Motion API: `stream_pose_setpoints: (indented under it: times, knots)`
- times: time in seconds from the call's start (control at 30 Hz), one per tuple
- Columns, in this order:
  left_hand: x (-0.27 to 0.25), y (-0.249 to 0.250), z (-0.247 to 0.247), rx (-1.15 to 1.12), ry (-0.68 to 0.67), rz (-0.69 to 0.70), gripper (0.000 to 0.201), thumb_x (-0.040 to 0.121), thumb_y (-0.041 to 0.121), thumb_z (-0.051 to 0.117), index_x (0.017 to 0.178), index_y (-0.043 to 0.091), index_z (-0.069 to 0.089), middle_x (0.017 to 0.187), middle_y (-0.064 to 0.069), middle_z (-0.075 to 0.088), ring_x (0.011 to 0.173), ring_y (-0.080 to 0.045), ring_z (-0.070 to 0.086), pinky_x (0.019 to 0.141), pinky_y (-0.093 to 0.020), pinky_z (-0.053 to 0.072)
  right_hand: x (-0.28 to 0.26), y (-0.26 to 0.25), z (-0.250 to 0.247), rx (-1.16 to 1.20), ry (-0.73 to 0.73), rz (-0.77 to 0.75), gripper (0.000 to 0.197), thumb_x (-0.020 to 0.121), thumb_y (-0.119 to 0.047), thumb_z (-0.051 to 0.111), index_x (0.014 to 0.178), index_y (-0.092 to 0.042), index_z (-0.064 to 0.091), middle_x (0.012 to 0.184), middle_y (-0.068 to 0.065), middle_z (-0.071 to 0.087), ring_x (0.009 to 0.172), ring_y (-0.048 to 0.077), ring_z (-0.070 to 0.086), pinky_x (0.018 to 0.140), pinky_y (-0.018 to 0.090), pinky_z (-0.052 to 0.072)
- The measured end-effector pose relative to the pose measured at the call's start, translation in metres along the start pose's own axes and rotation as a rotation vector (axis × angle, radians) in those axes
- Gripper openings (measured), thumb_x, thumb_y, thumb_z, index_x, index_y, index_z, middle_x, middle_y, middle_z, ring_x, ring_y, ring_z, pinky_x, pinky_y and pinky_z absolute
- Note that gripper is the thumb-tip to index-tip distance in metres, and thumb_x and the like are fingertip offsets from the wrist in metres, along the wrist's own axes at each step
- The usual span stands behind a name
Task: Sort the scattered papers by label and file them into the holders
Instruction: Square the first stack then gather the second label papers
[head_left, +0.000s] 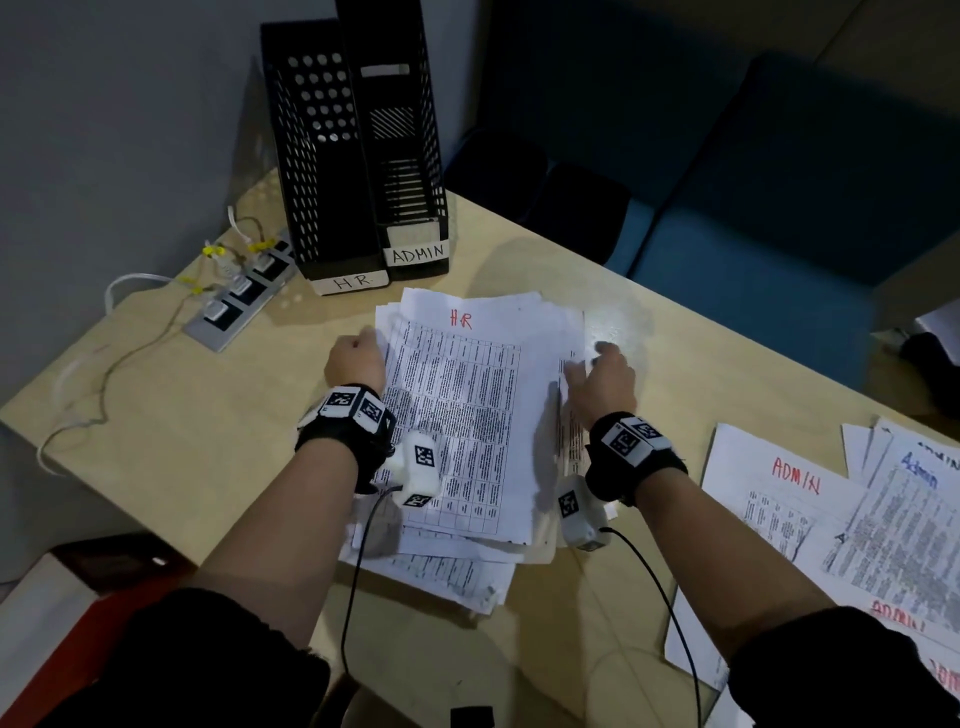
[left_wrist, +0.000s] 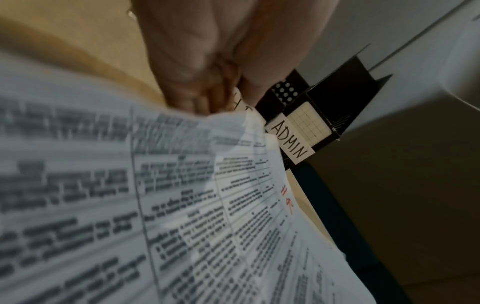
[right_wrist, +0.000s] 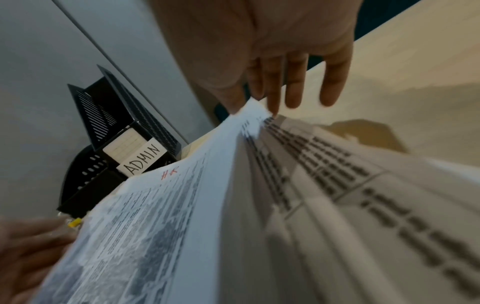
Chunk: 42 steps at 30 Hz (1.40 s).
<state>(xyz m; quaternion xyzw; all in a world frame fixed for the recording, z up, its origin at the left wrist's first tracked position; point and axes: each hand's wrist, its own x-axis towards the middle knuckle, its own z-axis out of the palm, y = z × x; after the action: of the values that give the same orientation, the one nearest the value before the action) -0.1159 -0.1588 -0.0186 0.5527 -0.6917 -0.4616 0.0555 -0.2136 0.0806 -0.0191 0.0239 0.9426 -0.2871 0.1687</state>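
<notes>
A stack of printed HR papers (head_left: 467, 415), marked "HR" in red on the top sheet, lies mid-table in front of two black holders. The HR holder (head_left: 311, 156) stands left of the ADMIN holder (head_left: 405, 156). My left hand (head_left: 353, 358) sits at the stack's left edge, and in the left wrist view its curled fingers (left_wrist: 207, 90) pinch the sheets (left_wrist: 182, 205). My right hand (head_left: 602, 374) holds the right edge. There the raised sheets (right_wrist: 182, 226) run up between thumb and fingers (right_wrist: 272, 92). The ADMIN holder (right_wrist: 130, 127) shows behind.
Loose ADMIN papers (head_left: 779, 499) are spread over the table's right side. A power strip (head_left: 239, 296) with white cables lies left of the holders. A blue sofa (head_left: 753, 208) stands beyond the table's far edge, and bare tabletop (head_left: 182, 441) lies at the left.
</notes>
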Motion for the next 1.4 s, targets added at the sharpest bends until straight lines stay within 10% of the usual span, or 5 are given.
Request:
stream_pose_setpoints:
  times: [0.4,0.63,0.8,1.0,1.4]
  knots:
    - [-0.039,0.004,0.018,0.065,-0.172,-0.370,0.094,0.086,0.048,0.056,0.155,0.011,0.003,0.160,-0.014,0.012,0.144,-0.038,0.023,0.116,-0.049,0.024,-0.023,0.007,0.004,0.387,-0.288,0.012,0.084,0.093,-0.026,0.056,0.152,-0.008,-0.002,0.160,0.011,0.009,0.146,0.028,0.017,0.118,0.044,0.022]
    - [-0.045,-0.009,0.011,0.075,-0.139,-0.445,0.102,0.074,0.041,0.060,0.153,0.007,0.004,0.157,-0.014,0.022,0.140,-0.037,0.032,0.112,-0.049,0.032,-0.031,0.027,-0.007,-0.184,-0.228,-0.099,0.027,0.088,-0.005,0.047,0.066,-0.015,0.035,0.065,0.000,0.042,0.073,0.022,0.044,0.052,0.025,0.030]
    - [-0.079,0.001,0.006,0.245,-0.142,-0.155,0.084,0.088,0.031,0.061,0.152,0.012,0.011,0.156,-0.015,0.014,0.143,-0.036,0.022,0.115,-0.051,0.025,-0.033,0.016,-0.016,-0.130,-0.160,-0.127,0.019,0.093,-0.018,0.052,0.074,-0.015,0.051,0.072,-0.002,0.050,0.076,0.022,0.048,0.053,0.025,0.030]
    - [-0.134,-0.031,0.024,1.112,-0.658,0.950,0.113,0.072,0.057,0.074,0.155,0.023,0.004,0.163,-0.006,-0.004,0.149,-0.032,0.002,0.116,-0.063,0.011,-0.044,0.030,-0.033,-0.043,-0.384,0.067,0.045,0.092,-0.022,0.052,0.132,-0.008,0.035,0.111,0.017,0.060,0.086,0.028,0.058,0.071,0.035,0.049]
    - [-0.162,-0.047,0.057,1.371,-0.577,0.948,0.119,0.061,0.060,0.081,0.146,0.008,0.017,0.146,-0.015,0.024,0.130,-0.036,0.032,0.088,-0.047,0.055,-0.082,0.057,-0.046,-0.008,-0.661,0.162,0.041,0.086,0.001,0.057,0.118,-0.013,0.036,0.083,0.016,0.068,0.071,0.028,0.066,0.074,0.041,0.057]
